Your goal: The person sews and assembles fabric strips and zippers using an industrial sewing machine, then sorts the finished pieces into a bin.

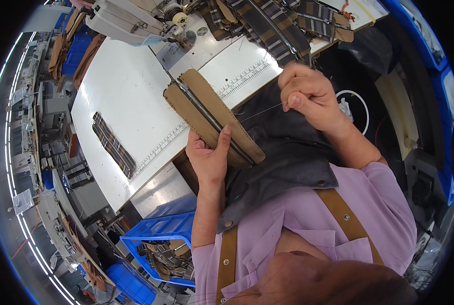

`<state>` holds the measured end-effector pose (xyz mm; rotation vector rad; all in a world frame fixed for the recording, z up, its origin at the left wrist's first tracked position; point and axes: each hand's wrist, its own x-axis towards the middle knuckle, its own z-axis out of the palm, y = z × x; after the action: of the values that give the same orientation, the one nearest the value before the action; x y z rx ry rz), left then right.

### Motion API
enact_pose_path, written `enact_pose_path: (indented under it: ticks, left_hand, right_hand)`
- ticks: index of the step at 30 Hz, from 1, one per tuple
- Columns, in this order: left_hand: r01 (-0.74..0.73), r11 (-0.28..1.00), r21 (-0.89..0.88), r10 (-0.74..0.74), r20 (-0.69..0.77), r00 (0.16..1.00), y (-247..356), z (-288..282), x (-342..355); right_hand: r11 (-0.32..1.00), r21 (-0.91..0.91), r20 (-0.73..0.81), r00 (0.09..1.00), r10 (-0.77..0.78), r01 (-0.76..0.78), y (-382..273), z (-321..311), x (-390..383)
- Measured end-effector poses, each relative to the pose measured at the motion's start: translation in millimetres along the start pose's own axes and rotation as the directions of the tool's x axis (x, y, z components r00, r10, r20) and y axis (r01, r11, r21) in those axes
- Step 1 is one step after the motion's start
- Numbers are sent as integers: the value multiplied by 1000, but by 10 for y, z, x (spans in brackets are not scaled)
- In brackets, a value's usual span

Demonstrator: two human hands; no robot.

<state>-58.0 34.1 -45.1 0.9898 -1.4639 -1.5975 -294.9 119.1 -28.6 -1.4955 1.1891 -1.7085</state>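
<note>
My left hand point(209, 152) grips the lower part of a tan fabric panel point(199, 86) with its thumb on top. A metal zipper point(201, 108) runs lengthwise down the panel's middle. The panel slants over the table's near edge, its far end close to the sewing machine. To the right, my right hand point(311, 94) is raised with fingers curled in a pinch. A thin thread point(262, 110) stretches from the panel's right side to those fingers. Under both hands lies my dark apron point(283, 152).
A white sewing machine point(128, 23) stands at the table's far side. Plaid zippered pieces point(267, 28) are heaped at the far right. One plaid strip point(114, 145) lies on the white table point(135, 86) at left. A blue crate point(158, 229) of plaid pieces sits below left.
</note>
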Motion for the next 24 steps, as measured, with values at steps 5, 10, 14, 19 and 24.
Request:
enact_pose_path:
  ticks: [5, 10, 14, 19, 24]
  left_hand:
    - [31, 1000, 0, -31, 27, 999, 7, 50, -1]
    - [6, 1000, -2, -6, 41, 999, 68, 69, -22]
    - [-43, 995, 94, 39, 40, 998, 87, 37, -50]
    - [-99, 989, 112, 97, 24, 995, 122, -13, 0]
    - [-90, 991, 100, 83, 76, 994, 120, 119, -9]
  right_hand:
    - [940, 315, 188, 979, 74, -132, 30, 116, -18]
    - [981, -114, 341, 921, 190, -160, 110, 146, -31]
    - [766, -624, 293, 955, 44, 156, 192, 46, -138]
    - [631, -775, 142, 981, 131, 28, 284, -336, -362]
    - [884, -378, 205, 907, 368, -273, -20, -110, -230]
